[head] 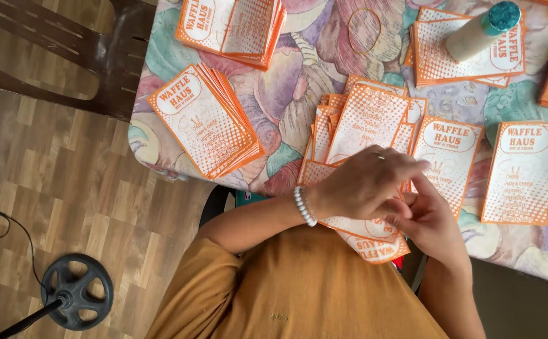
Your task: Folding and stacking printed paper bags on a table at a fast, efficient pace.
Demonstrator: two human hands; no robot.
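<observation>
Both hands work at the near bench [274,81] edge: the left hand [365,185] and right hand [430,223] pinch a loose fan of orange-and-white printed paper sleeves [368,119]. Several squared-up sleeve stacks [205,119] already lie around, so much looks sorted, with this fan left.

My hands [399,201] on the fanned cards [368,125] at the table [299,81] edge, card stack [205,119] left, single cards [520,172] right, bottle [482,30] on a far stack [468,53]
</observation>
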